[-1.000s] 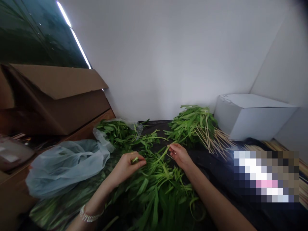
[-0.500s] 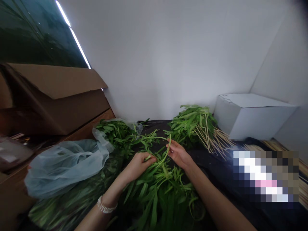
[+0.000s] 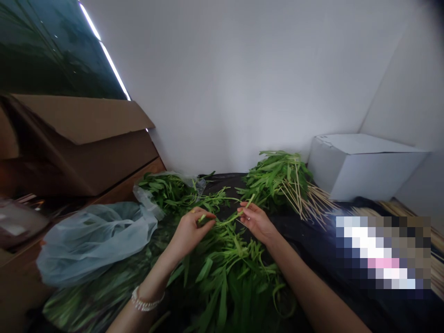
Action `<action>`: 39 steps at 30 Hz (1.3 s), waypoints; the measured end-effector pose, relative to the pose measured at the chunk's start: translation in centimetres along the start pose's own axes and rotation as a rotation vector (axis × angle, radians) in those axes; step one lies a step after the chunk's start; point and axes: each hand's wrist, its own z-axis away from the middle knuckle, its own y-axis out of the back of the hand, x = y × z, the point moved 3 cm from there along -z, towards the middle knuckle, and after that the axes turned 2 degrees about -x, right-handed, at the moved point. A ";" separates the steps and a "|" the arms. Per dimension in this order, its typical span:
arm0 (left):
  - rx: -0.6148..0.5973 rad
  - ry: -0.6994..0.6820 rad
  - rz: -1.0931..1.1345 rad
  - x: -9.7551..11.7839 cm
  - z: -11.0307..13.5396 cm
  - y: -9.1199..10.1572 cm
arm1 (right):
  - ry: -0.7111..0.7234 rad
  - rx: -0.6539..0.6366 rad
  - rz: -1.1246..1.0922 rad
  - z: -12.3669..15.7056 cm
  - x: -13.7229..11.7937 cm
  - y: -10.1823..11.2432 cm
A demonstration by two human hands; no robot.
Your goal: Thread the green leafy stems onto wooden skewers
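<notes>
My left hand [image 3: 191, 230] and my right hand [image 3: 256, 221] each pinch an end of one green stalk [image 3: 225, 219], held between them above a heap of leafy greens [image 3: 225, 273] on a black sheet [image 3: 312, 240]. The left wrist wears a beaded bracelet [image 3: 145, 301]. Behind my right hand lies a pile of greens threaded on thin wooden skewers [image 3: 287, 180]. More loose greens [image 3: 169, 189] spill from a pale blue plastic bag [image 3: 93, 236] at the left.
A brown cardboard box [image 3: 86, 143] with an open flap stands at the left on a wooden ledge. A white box [image 3: 364, 164] sits at the back right against the white wall. A blurred patch covers something at the right.
My left hand has moved a little up and toward the right hand. The stalk that curved upward half a second ago is now stretched nearly straight between both hands.
</notes>
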 end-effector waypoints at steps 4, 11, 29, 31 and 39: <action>0.152 -0.084 -0.203 1.1 0.5 -0.2 | 0.033 0.033 0.035 0.0 0.1 -0.2; -0.071 -0.164 -0.423 1.1 0.5 -2.7 | 0.060 0.014 0.086 0.3 0.0 -0.9; 0.306 0.380 0.257 -6.3 -0.1 -0.2 | -0.026 0.094 0.027 -0.1 1.4 -0.3; 0.400 0.430 0.358 -7.5 0.0 1.0 | -0.018 0.133 -0.003 -0.2 1.1 0.3; 0.176 0.262 0.360 -6.1 -0.1 2.6 | -0.026 0.170 0.041 -0.3 1.6 0.8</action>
